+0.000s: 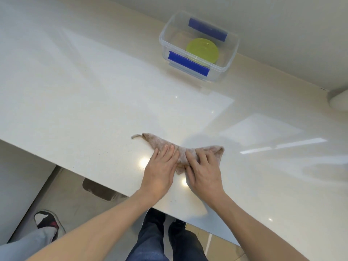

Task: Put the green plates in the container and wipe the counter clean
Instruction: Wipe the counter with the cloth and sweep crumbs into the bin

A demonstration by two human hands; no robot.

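We have both hands down on a brownish cloth (180,153) that lies bunched into a long twisted strip near the front edge of the white worktop (84,91). Our left hand (162,170) lies flat on the cloth's left half, fingers straight and close together, pressing it down rather than gripping. Our right hand (203,166) rests on the right half with the fingers bent at the knuckles and the thumb tucked against the gathered middle of the cloth; we cannot tell whether it truly pinches the fabric or only presses on it. The two hands sit just beside each other, with the crumpled middle of the cloth between them. One tapered end of the cloth trails off to the left, the other fans out past our right fingers.

Toward the back edge of the worktop, close to the wall, stands a clear plastic container (231,59) with blue clips (188,63) on its near and far sides. The green plates (202,50) lie inside it on the bottom; how many are stacked there we cannot tell.

A few dark specks (173,201) dot the worktop by the front edge, near our left wrist.
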